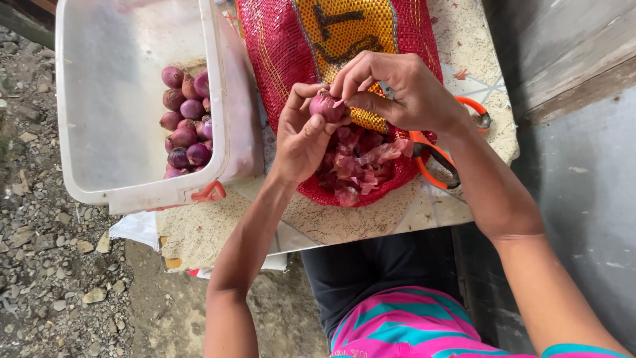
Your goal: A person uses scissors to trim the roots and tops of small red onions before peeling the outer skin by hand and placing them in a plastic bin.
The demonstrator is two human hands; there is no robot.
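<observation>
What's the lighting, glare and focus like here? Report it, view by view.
Head view: soft, even daylight with no hard shadows; the white plastic tub is washed pale by mild glare on its wall; the left hand, right hand and the onion between them are sharp; slight wide-angle stretching shows toward the edges.
</observation>
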